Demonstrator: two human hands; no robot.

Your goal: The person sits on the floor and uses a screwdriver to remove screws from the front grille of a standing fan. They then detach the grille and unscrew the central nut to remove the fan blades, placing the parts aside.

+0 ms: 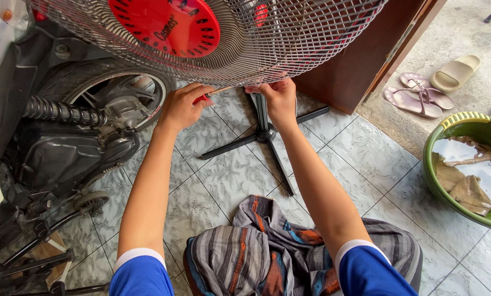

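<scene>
Seen from the head camera, a person's left hand (184,106) is closed around a red-handled screwdriver (215,93), its shaft reaching to the lower rim of a fan's wire grille (267,49). The right hand (279,98) pinches that same rim, fingers closed on it, just above the fan's black cross-shaped base (264,134) on the tiled floor (366,159). A motorbike wheel (119,98) stands at left, a green basin (464,170) at right, sandals (418,98) beyond.

Marbled grey floor tiles (223,181), brown wooden door (360,60), daylight outside.
</scene>
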